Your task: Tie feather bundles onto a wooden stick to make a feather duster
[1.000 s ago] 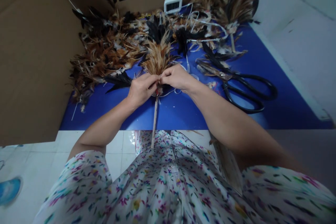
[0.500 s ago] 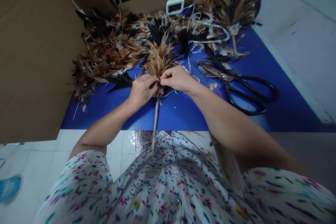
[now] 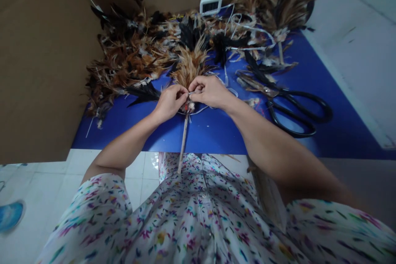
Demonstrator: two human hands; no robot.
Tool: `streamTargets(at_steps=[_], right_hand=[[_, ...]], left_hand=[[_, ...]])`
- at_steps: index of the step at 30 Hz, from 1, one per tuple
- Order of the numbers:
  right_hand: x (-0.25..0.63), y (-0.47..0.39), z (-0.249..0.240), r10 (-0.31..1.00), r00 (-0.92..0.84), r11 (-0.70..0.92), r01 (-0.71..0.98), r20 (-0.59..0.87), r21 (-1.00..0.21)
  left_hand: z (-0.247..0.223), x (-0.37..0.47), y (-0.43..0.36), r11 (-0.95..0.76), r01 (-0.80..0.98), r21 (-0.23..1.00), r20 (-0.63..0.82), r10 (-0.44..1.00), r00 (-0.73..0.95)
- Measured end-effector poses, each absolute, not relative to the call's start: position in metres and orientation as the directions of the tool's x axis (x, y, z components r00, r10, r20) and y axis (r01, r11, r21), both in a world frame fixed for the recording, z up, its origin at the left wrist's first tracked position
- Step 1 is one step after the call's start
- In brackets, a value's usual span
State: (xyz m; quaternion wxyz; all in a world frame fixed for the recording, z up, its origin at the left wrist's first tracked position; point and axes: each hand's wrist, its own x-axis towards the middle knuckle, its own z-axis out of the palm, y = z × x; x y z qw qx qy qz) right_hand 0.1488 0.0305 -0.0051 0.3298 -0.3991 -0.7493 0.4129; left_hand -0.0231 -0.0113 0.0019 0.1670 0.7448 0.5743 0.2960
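A bundle of tan and black feathers lies on the blue tabletop, bound around a thin wooden stick that points towards me over the table edge. At the base of the feathers my left hand is closed in a pinch, thumb against fingertips. My right hand pinches from the other side, close to the left fingertips. A short stretch of white string shows between them, and more white string loops below on the table. Some red bits show at the binding under my fingers.
Large black-handled scissors lie to the right. Heaped brown and black feathers cover the left and back. Another feathered stick lies back right, near a small white digital timer. Cardboard stands at left and behind.
My fingers have shifted slightly at the feather base, the right hand's curled fingers opening a little. White string now shows between the fingertips. The whole view has moved slightly.
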Motion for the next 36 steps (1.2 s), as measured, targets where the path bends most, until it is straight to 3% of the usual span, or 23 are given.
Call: streamTargets(at_steps=[8,21,36], right_hand=[[0.151,0.033,-0.004,0.864,-0.474,0.375,0.38,0.17,-0.845],[0.151,0.032,-0.001,0.862,-0.481,0.394,0.433,0.162,-0.811],[0.149,0.031,-0.002,0.854,-0.498,0.375,0.391,0.149,-0.84]], left_hand=[[0.004,-0.026,-0.011,-0.175,0.619,0.766,0.099,0.983,0.156],[0.014,-0.02,-0.014,0.136,0.407,0.903,-0.194,0.976,0.103],[0.012,-0.024,-0.011,0.175,0.33,0.927,-0.239,0.957,0.163]])
